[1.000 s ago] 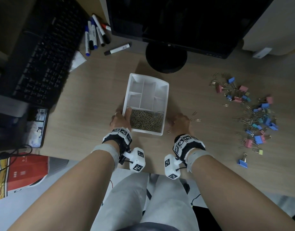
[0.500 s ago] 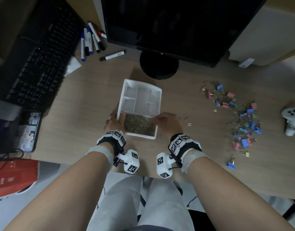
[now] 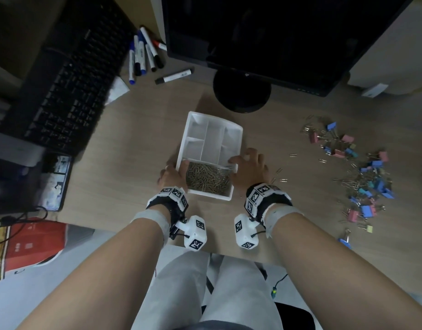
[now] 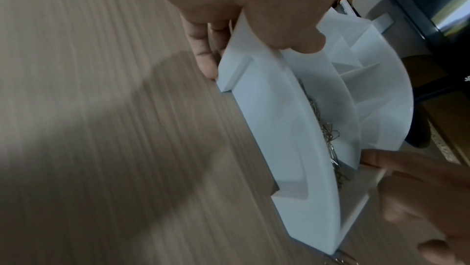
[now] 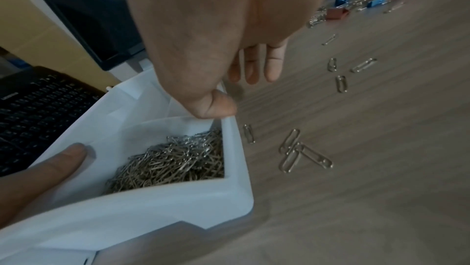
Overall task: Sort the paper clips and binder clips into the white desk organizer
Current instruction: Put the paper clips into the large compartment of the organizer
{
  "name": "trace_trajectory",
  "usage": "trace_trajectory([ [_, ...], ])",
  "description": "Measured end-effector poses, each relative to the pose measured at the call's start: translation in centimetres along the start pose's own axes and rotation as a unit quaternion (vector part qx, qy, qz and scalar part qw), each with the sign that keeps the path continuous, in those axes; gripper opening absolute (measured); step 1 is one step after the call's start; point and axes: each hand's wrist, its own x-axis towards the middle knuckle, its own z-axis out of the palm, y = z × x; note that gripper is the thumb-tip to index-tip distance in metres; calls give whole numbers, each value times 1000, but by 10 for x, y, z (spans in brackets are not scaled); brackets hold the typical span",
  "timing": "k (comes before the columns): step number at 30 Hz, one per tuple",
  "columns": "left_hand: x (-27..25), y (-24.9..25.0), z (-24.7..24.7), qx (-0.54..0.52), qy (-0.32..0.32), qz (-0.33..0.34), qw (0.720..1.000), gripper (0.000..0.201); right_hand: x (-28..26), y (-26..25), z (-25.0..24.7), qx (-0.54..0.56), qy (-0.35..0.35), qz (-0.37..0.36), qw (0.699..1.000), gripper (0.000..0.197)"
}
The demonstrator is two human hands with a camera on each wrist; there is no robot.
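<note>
Near the tabletop's (image 3: 133, 148) front edge: white desk organizer (image 3: 238, 139), near compartment heaped with silver paper clips (image 3: 207, 178), other compartments bare. Left hand (image 3: 172, 173) and right hand (image 3: 249, 169) grip its side walls, thumbs hooked over rims. Coloured binder clips (image 3: 362, 172) toward right edge.

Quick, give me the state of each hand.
Left hand: grips the white plastic desk organizer by its left wall.
Right hand: grips its right wall, thumb over the rim.

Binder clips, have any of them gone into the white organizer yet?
No: in the head view the binder clips all lie on the desk to the right, and the white organizer holds only paper clips.
</note>
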Motion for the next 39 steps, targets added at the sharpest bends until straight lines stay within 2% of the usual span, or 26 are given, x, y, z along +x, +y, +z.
trace_trajectory([
  [5,-2,3,0,9,3,-13,1000,71,8,-6,-1,29,-46,15,998,22],
  [8,-3,3,-1,8,3,-14,1000,72,11,-11,4,42,-61,35,997,21],
  [10,-3,3,-1,6,3,-16,1000,72,12,-15,3,53,-47,39,997,25],
  [14,-1,2,0,10,1,-25,1000,73,9,-7,2,107,-1,11,994,15],
  [17,0,1,1,6,-1,-27,1000,72,1,3,9,171,16,-17,985,9],
  [19,0,1,0,-3,-1,-35,999,68,-7,5,11,209,12,-30,977,13],
  [21,-1,4,-1,5,-6,-43,999,69,-14,8,9,234,23,-17,972,18],
  [23,-4,8,-3,20,-11,-49,999,70,-16,18,14,239,63,13,969,18],
  [25,-4,8,-3,20,-4,-43,999,71,-16,32,22,218,74,82,970,31],
  [27,-2,5,-2,2,1,-30,1000,70,-21,44,29,205,30,164,964,62],
  [29,0,2,-1,-12,0,-21,1000,70,-28,48,37,213,19,201,956,86],
  [31,1,0,0,-13,-1,-14,1000,72,-33,47,44,231,33,225,946,99],
  [32,1,0,1,-14,-1,-11,1000,73,-34,47,48,227,32,237,944,97],
  [33,1,0,1,-18,0,-9,1000,74,-32,46,51,210,24,246,946,87],
  [35,0,-1,0,-28,4,-7,1000,75,-28,43,49,183,1,239,953,49],
  [36,0,-1,0,-26,4,-8,1000,75,-25,44,49,182,-10,227,957,39],
  [39,0,-1,-2,-12,-4,-15,1000,76,-21,45,47,196,-31,217,956,24],
])
